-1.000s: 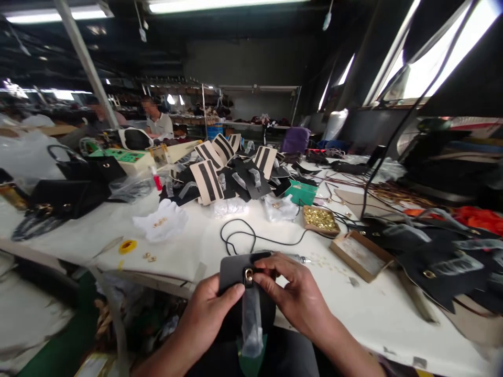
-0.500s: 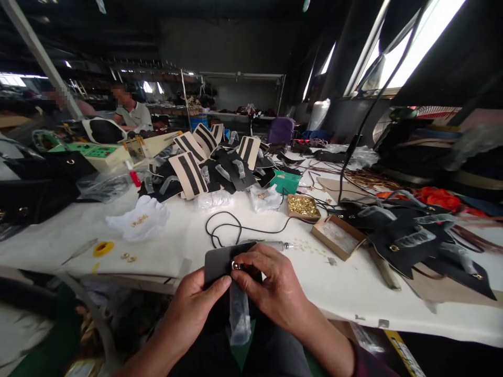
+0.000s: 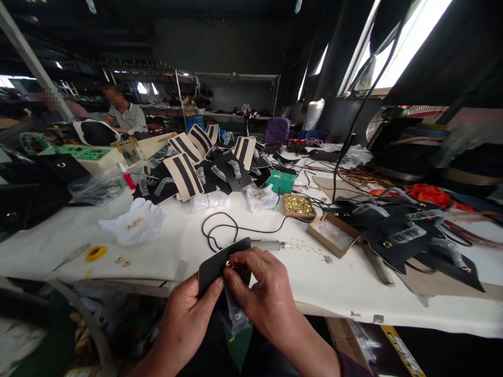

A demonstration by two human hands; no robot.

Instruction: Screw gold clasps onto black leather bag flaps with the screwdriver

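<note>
My left hand point(image 3: 186, 309) is closed on a black leather piece point(image 3: 214, 269), its thumb pressed against the front face. The piece is held up tilted, just off the table's near edge. Between the thumb and forefinger of my right hand point(image 3: 265, 283) is a small gold metal fitting point(image 3: 228, 264), set against the leather. A plastic-wrapped strap point(image 3: 238, 317) hangs below the fitting, partly hidden by my right hand. Behind my hands a grey power screwdriver point(image 3: 269, 245) lies on the white table point(image 3: 157, 262) with its cord looped.
A box of gold hardware point(image 3: 298, 205) and an open cardboard box point(image 3: 334, 235) stand right of centre. Black leather pieces point(image 3: 404, 235) lie at the right, more striped ones point(image 3: 184, 175) at the back. Yellow tape point(image 3: 96, 253) is at the left. A person point(image 3: 126, 112) sits farther back.
The leather piece has tilted and its wrapped strap has swung closer beneath my right hand. Both hands keep their hold. The whole view has shifted slightly.
</note>
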